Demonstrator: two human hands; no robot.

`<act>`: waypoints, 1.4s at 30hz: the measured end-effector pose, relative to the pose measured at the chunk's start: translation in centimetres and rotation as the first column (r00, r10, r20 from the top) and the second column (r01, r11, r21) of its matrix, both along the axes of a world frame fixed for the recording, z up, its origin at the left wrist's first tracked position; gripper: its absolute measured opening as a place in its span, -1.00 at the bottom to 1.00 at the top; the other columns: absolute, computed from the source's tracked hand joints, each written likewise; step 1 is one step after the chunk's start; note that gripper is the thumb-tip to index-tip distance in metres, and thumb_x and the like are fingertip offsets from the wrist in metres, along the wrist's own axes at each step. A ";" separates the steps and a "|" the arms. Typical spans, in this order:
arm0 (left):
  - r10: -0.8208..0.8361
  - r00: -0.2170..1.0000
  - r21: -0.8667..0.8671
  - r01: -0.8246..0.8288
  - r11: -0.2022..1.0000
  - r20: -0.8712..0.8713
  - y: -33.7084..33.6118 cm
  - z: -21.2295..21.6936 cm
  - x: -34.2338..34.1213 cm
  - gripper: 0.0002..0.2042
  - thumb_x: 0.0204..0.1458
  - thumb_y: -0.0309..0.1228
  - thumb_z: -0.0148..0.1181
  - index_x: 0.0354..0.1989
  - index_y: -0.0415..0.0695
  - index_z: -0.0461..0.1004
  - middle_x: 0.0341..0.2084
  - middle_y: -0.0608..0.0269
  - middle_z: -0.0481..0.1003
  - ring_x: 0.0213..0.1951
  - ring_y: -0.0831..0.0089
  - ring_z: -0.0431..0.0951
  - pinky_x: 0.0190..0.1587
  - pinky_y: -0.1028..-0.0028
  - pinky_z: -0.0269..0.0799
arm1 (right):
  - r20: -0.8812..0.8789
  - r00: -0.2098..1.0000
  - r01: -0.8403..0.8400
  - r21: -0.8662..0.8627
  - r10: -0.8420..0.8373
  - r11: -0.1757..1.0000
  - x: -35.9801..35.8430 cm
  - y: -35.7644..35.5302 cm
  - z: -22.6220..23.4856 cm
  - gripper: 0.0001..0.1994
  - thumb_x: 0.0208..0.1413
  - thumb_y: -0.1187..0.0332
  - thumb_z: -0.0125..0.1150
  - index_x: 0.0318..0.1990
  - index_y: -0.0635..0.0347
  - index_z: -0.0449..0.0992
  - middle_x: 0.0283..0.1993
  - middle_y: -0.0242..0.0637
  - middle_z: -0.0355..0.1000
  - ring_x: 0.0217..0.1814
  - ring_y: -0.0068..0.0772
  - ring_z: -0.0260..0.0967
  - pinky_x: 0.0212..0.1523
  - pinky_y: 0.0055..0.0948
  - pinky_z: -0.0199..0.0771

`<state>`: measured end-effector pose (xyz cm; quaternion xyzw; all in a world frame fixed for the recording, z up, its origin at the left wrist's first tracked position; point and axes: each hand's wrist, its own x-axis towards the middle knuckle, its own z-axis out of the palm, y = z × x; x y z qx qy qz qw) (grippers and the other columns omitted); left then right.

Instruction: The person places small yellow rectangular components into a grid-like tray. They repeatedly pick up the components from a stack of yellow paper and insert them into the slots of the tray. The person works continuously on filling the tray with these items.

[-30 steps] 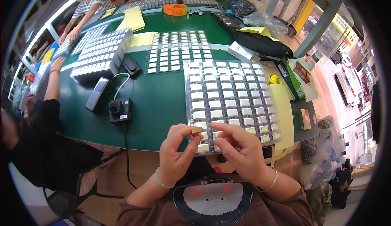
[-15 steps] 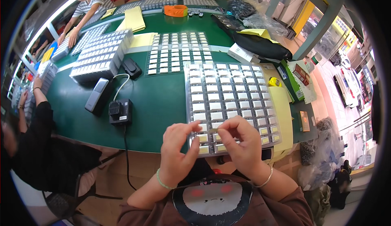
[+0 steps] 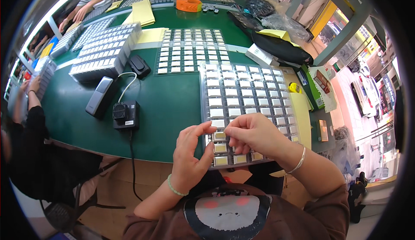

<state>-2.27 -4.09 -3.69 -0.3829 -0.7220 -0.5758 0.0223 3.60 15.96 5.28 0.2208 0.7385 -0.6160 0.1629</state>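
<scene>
Two hands at work: both meet over the near edge of one big tray, right in front of the person.
Desk [image 3: 168, 106]: green top, loaded with trays of small pale parts from the near edge to the far end.
Clear tray [image 3: 246, 97]: largest of them, a grid of pockets with a white rectangular piece in most; its near edge juts over the desk's edge.
Stacked trays [image 3: 103, 54]: piled at far left, well apart from the hands.
Flat tray [image 3: 190, 50]: lies just beyond the clear tray.
Right hand [image 3: 255, 134]: over the near rows, thumb and forefinger nearly closed, tips on a small piece [image 3: 219, 135] in its pocket; bracelet at the wrist.
Left hand [image 3: 190, 155]: at the tray's near left corner, forefinger and thumb a little apart, pinching in on that same piece; bead band on the wrist.
Black box [image 3: 125, 115]: small, cabled, on the desk left of the hands.
Grey handset [image 3: 98, 95]: just beyond it.
Orange tape holder [image 3: 189, 4]: far end of the desk.
</scene>
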 end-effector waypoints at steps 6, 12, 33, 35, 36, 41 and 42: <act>-0.015 1.000 0.009 0.015 1.000 -0.006 -0.2 -0.2 -0.2 -0.53 0.09 -0.62 0.23 0.23 -0.24 0.46 0.01 0.09 0.59 0.11 0.22 0.55 0.23 0.29 0.41 | 0.026 1.000 -0.002 0.003 0.002 1.000 -0.2 0.0 -0.1 -0.75 0.32 0.23 0.25 -0.16 0.27 0.63 -0.38 -0.37 0.60 -0.47 -0.61 0.57 -0.47 -0.64 0.55; -0.030 0.999 0.026 0.031 0.999 -0.027 -0.2 0.0 -0.3 -0.59 0.07 -0.61 0.24 0.15 -0.24 0.51 0.03 0.10 0.60 0.12 0.14 0.54 0.23 0.26 0.41 | 0.053 0.998 0.019 0.002 -0.019 1.000 -0.4 -0.1 0.1 -0.75 0.31 0.23 0.27 -0.17 0.28 0.64 -0.37 -0.36 0.60 -0.46 -0.59 0.58 -0.45 -0.64 0.57; 0.034 0.953 -0.008 -0.038 0.999 -0.300 -0.8 -1.0 -0.6 -0.69 0.01 -0.61 0.20 -0.04 -0.13 0.56 -0.12 0.22 0.65 0.10 0.08 0.56 0.36 -0.03 0.22 | 0.082 0.994 0.077 -0.018 -0.075 0.997 -0.3 -0.5 0.0 -0.78 0.31 0.28 0.27 -0.16 0.31 0.60 -0.37 -0.31 0.59 -0.48 -0.55 0.59 -0.46 -0.62 0.59; 0.029 0.950 -0.011 -0.035 0.999 -0.312 -0.8 -1.0 -0.7 -0.69 0.02 -0.62 0.20 -0.03 -0.14 0.56 -0.12 0.22 0.64 0.10 0.08 0.56 0.36 -0.03 0.22 | 0.083 0.994 0.072 -0.015 -0.070 0.997 -0.2 -0.5 0.2 -0.78 0.31 0.27 0.28 -0.17 0.30 0.59 -0.38 -0.33 0.59 -0.48 -0.55 0.59 -0.46 -0.62 0.60; 0.026 0.949 -0.012 -0.032 0.999 -0.314 -0.7 -1.0 -0.8 -0.69 0.02 -0.62 0.20 -0.03 -0.14 0.57 -0.12 0.22 0.64 0.10 0.08 0.56 0.36 -0.03 0.22 | 0.085 0.994 0.073 -0.011 -0.072 0.997 -0.2 -0.6 0.2 -0.78 0.31 0.27 0.28 -0.17 0.30 0.59 -0.37 -0.32 0.59 -0.48 -0.55 0.59 -0.46 -0.62 0.60; 0.026 0.945 -0.013 -0.032 0.999 -0.327 -0.7 -1.1 -0.8 -0.68 0.02 -0.60 0.20 -0.01 -0.12 0.56 -0.13 0.23 0.62 0.08 0.10 0.56 0.35 -0.04 0.21 | 0.076 0.993 0.087 0.000 -0.087 0.996 -0.4 -1.0 0.2 -0.78 0.27 0.35 0.25 -0.12 0.38 0.56 -0.36 -0.22 0.62 -0.46 -0.48 0.62 -0.47 -0.56 0.62; 0.025 0.941 -0.013 -0.031 0.999 -0.337 -0.7 -1.3 -0.9 -0.67 0.02 -0.58 0.22 0.00 -0.11 0.57 -0.14 0.24 0.61 0.08 0.13 0.56 0.35 -0.04 0.20 | 0.076 0.993 0.090 0.001 -0.090 0.996 -0.4 -1.0 0.2 -0.78 0.27 0.35 0.25 -0.12 0.38 0.55 -0.36 -0.22 0.62 -0.45 -0.47 0.62 -0.46 -0.56 0.62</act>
